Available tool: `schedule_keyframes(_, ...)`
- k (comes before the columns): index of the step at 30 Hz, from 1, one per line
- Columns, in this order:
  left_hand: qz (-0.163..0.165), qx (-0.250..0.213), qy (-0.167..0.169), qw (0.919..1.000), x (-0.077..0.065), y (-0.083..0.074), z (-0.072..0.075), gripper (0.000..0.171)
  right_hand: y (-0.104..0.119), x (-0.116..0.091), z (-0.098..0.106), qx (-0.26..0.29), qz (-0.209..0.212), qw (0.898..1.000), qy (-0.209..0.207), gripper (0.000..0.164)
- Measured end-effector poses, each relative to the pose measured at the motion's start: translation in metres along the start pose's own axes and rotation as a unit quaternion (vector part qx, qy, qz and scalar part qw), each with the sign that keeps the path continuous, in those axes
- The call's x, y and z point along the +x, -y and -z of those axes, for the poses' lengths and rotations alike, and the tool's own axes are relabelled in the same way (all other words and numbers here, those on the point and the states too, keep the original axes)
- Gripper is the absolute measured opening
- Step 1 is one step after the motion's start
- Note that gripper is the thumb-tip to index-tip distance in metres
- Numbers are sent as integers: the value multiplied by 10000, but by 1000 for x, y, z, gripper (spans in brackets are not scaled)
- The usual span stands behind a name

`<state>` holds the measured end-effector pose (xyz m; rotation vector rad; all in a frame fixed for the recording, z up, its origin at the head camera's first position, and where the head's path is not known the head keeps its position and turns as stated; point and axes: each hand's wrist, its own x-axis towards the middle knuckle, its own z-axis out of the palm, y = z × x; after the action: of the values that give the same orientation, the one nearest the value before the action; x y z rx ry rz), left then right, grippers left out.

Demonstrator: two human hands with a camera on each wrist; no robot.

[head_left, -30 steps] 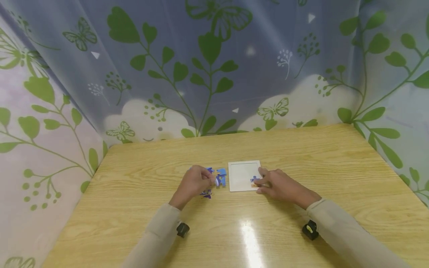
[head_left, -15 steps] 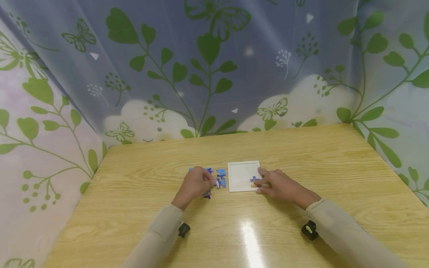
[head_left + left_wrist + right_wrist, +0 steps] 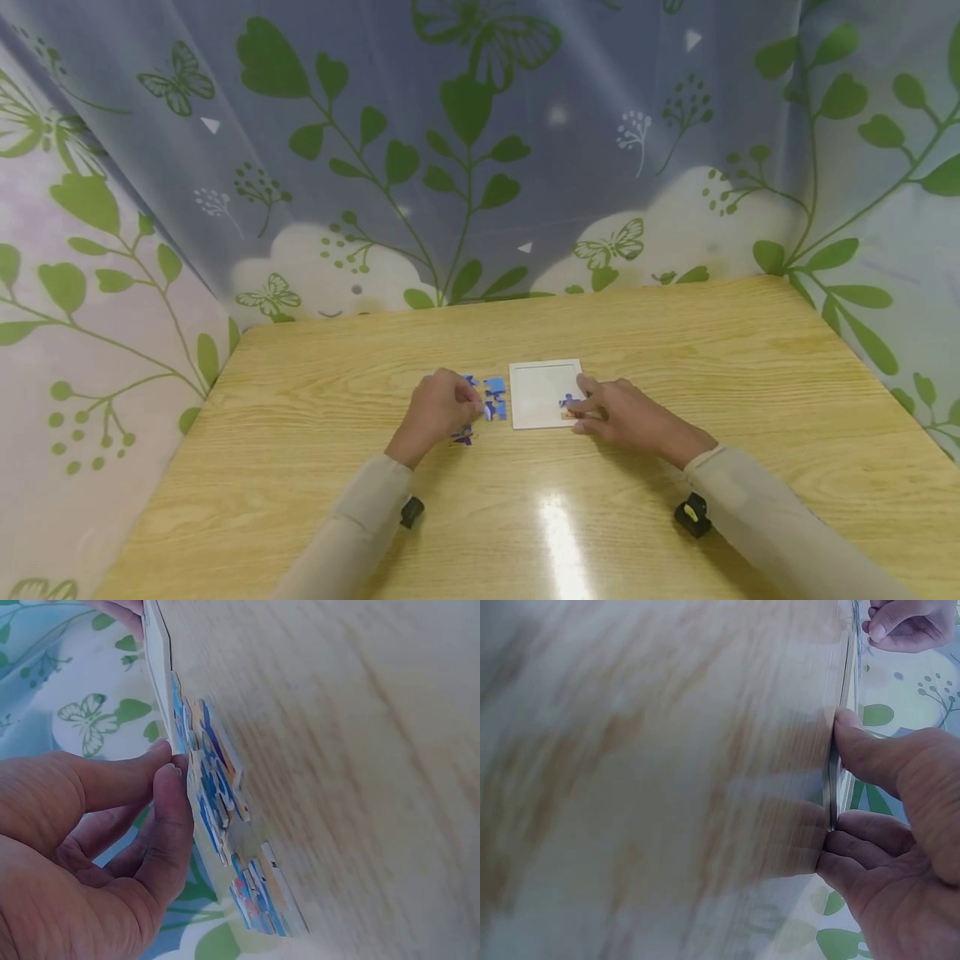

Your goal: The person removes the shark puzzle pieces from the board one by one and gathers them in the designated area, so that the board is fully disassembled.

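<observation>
Near the middle of the table, a shallow white puzzle tray [image 3: 534, 387] lies flat. One blue and orange puzzle piece [image 3: 567, 402] sits in its near right corner. My right hand [image 3: 618, 412] grips the tray's right edge, one finger over that piece. In the right wrist view, the thumb [image 3: 855, 739] and curled fingers meet the tray's edge. Left of the tray lie several loose blue and purple jigsaw pieces [image 3: 496, 387]. My left hand [image 3: 437, 408] is over them, covering some. Its thumb and fingertips come together beside the pieces [image 3: 214, 784]; whether one is pinched is hidden.
The wooden table [image 3: 555, 325] reaches back to a patterned curtain [image 3: 465, 150], with more patterned cloth at both sides. A bright light reflection [image 3: 558, 533] shows on the tabletop near me. Black straps with small devices [image 3: 693, 514] are on both wrists.
The left fingertips shift slightly among the loose pieces, and the pieces showing beside them look a little different. My right hand and the tray stay in place.
</observation>
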<state>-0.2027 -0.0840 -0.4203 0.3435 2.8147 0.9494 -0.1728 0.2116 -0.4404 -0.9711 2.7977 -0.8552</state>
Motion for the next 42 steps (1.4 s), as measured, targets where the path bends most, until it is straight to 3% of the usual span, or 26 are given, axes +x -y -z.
schedule_keyframes(7,-301,-92,92,9995,4,-13,-2,8,0,0,0,37,36,10000,-29,33)
schedule_keyframes(14,-621,-93,157,9979,15,-36,-18,5,-1,-1,0,-78,-24,10000,-27,32)
schedule_keyframes(27,-460,-169,442,9978,32,-61,-53,4,-1,1,0,-100,214,9997,-61,31)
schedule_keyframes(42,-535,-103,403,9977,35,-73,-64,6,-2,0,-1,-121,240,9996,-86,34)
